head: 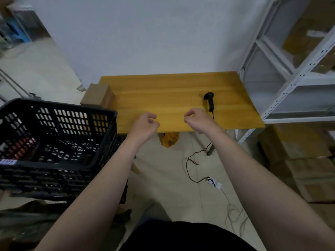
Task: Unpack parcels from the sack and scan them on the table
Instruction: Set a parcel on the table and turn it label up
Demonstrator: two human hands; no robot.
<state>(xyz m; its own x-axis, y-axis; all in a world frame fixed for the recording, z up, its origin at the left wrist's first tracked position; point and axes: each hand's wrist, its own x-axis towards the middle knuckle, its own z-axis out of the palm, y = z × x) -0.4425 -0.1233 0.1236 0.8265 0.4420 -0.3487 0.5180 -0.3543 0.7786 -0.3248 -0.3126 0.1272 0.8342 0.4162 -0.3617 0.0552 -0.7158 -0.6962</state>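
Note:
A yellow wooden table (pixel 172 89) stands against the wall ahead. On its right part lies a black handheld scanner (pixel 209 100), its cable running off the front edge to the floor. My left hand (pixel 145 126) and my right hand (pixel 196 119) hover side by side over the table's front edge, fingers loosely curled, holding nothing. A brown cardboard parcel (pixel 97 95) sits at the table's left end. A dark grey sack (pixel 27 220) lies crumpled on the floor at the lower left; what it holds is hidden.
A black plastic crate (pixel 59 140) stands stacked on others to the left. White metal shelving (pixel 290 78) holds boxes at the right, with more cardboard boxes (pixel 299 160) below. A yellow bag (pixel 169 139) sits under the table. A power strip (pixel 213 182) and cables lie on the floor.

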